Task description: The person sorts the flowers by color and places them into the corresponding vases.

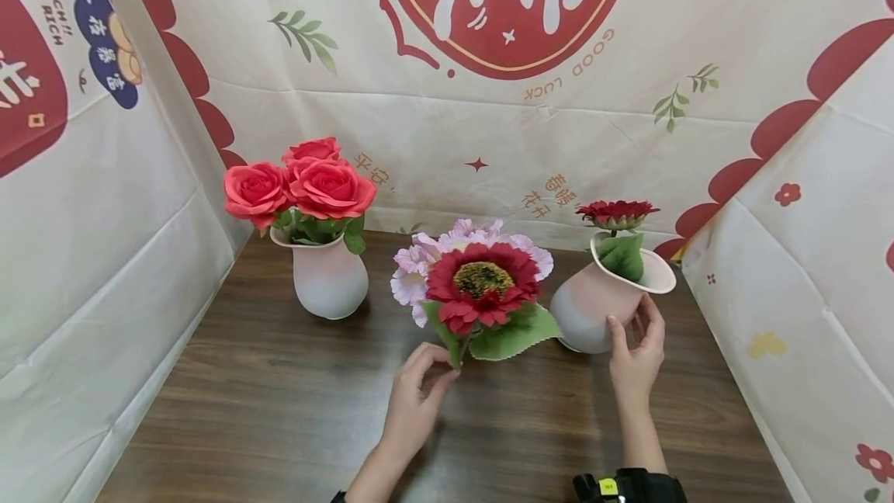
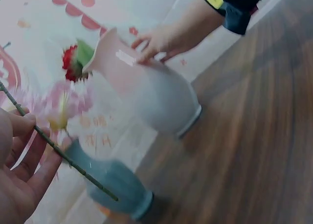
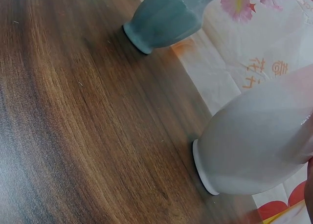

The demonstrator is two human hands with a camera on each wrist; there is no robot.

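My left hand point(image 1: 412, 398) pinches the thin green stem point(image 2: 78, 168) of a red sunflower-like flower point(image 1: 482, 286) with green leaves, held up above the table. My right hand point(image 1: 637, 352) grips the side of a pink-and-white vase point(image 1: 587, 309), thumb in front. That vase holds another red flower point(image 1: 618, 214) with a green leaf point(image 1: 623, 256); its base is at the tabletop. Behind the held flower, light-purple flowers point(image 1: 412, 264) stand in a teal vase point(image 2: 117, 185), which the head view hides. In the right wrist view only a sliver of the right hand shows.
At the left of the brown wooden table point(image 1: 279, 410) stands a second pink-and-white vase point(image 1: 328, 278) with red roses point(image 1: 331, 186). White printed cloth point(image 1: 419, 130) walls off the back and both sides.
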